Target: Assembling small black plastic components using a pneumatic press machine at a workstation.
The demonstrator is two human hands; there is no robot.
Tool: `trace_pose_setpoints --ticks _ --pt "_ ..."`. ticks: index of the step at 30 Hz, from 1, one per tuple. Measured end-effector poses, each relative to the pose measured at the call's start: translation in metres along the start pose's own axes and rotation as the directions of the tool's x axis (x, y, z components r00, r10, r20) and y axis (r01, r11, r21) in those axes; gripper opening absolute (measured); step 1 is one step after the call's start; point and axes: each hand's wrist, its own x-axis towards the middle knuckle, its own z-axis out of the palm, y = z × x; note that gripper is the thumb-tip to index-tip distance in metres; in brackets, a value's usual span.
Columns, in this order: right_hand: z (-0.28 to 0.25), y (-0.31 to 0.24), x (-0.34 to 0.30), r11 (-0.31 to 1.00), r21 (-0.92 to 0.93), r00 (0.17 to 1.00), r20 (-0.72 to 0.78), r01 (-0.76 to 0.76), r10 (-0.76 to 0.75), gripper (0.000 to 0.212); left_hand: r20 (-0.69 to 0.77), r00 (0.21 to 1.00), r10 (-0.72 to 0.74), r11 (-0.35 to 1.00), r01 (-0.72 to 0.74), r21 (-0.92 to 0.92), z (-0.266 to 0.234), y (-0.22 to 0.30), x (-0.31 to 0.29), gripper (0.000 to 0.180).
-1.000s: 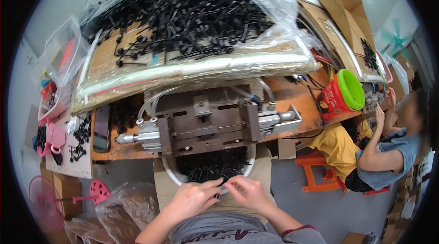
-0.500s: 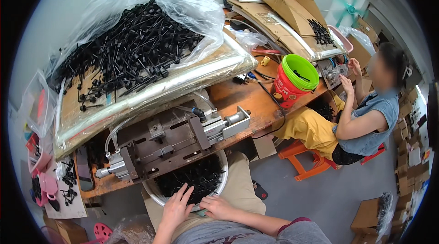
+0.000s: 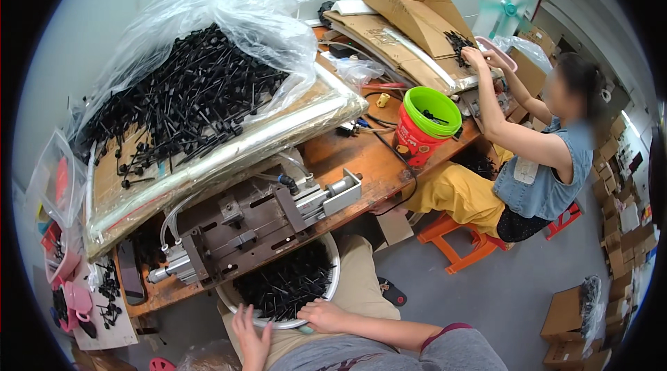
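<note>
A round white basket (image 3: pixel 336 281) full of thin black plastic parts with wider ends (image 3: pixel 285 284) rests on my lap, under the table's front edge. At its near left rim is my left hand (image 3: pixel 251 335), fingers apart and holding nothing. My right hand (image 3: pixel 324 316) has its fingers curled over the near right rim of the basket. Just beyond the basket, a metal clamping fixture with air cylinders (image 3: pixel 243 232) sits on the wooden table (image 3: pixel 379 173).
A large heap of similar black parts (image 3: pixel 201 86) lies on a plastic-wrapped cardboard board (image 3: pixel 229 152) behind the fixture. A red bucket with a green rim (image 3: pixel 415 142) stands on the right. Beyond it a co-worker (image 3: pixel 538 169) sits on an orange stool (image 3: pixel 451 242).
My left hand has drawn back from the parts to the basket's near left rim. My right hand stays at the rim. The co-worker's hands have risen to black parts on the cardboard.
</note>
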Motion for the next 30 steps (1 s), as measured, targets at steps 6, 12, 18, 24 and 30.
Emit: trace_pose_setpoints --ticks 6,12,18,24,30 --pt "0.018 0.010 0.002 0.979 0.193 0.993 -0.107 0.071 -0.051 0.046 -0.206 0.929 -0.308 0.942 0.268 -0.203 0.030 -0.068 0.014 0.052" --pt "0.009 -0.004 0.010 0.976 0.208 0.997 -0.065 0.063 -0.050 0.049 -0.174 0.838 -0.517 0.722 0.318 -0.614 0.058 -0.127 0.025 0.060" --pt "-0.026 -0.024 0.023 0.971 0.239 0.991 -0.137 0.032 0.001 0.033 0.013 0.854 -0.521 0.734 0.455 -0.504 0.042 -0.109 0.035 0.072" --pt "-0.129 -0.071 0.069 0.836 0.325 0.789 -0.584 0.442 -0.191 0.014 0.000 0.896 -0.444 0.682 0.338 -0.648 0.075 -0.166 0.025 0.077" --pt "-0.250 -0.101 0.134 0.892 -0.076 0.412 -0.867 0.445 -0.280 0.014 -0.103 0.889 -0.445 0.813 0.354 -0.461 0.058 -0.142 0.004 0.065"
